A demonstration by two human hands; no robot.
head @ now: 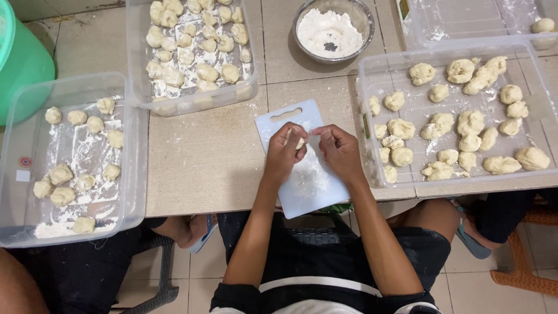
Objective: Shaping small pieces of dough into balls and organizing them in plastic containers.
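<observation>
Two hands: left hand [283, 152] and right hand [340, 152] meet over the white cutting board [302, 180] at bench [203, 163] centre.
Grip: both narrow, fingertips pinching one small dough piece [300, 141] between them.
Dough piece: above the board's upper half.
3 o'clock: clear tray [540, 110] of dough lumps.
9 o'clock: floured tray [131, 145].
12 o'clock: flour bowl [332, 30].
</observation>
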